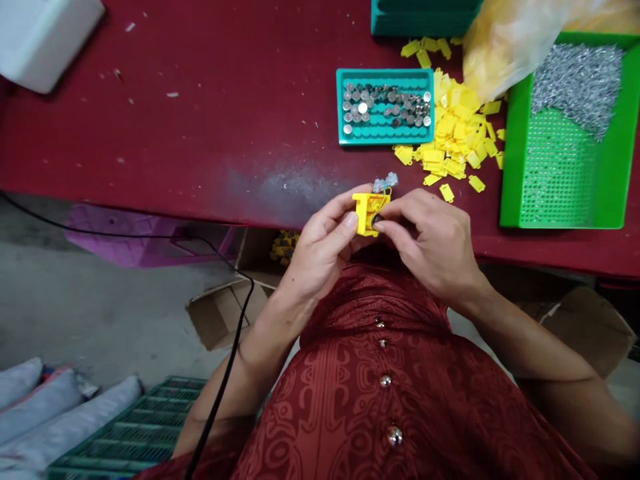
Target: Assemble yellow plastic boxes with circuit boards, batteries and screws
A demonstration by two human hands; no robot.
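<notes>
My left hand (pixel 323 243) grips a small yellow plastic housing (pixel 364 215) between thumb and fingers, just past the table's front edge. From the housing's top, thin wires run to a pale translucent plastic piece (pixel 385 182). My right hand (pixel 435 240) is pinched at the housing's right side, thumb and forefinger on a small dark round button cell (pixel 377 220) against the open compartment. How deep the cell sits is hidden by the fingertips. Beyond the hands lies a teal tray (pixel 387 141) with several rows of silver button cells (pixel 363 107).
Loose yellow covers (pixel 457 127) are heaped right of the teal tray. A green basket (pixel 563 173) holds small metal screws (pixel 580 80), beside a clear plastic bag (pixel 510 53). A white box (pixel 47 43) stands far left. A black cable (pixel 240 313) passes near my left arm.
</notes>
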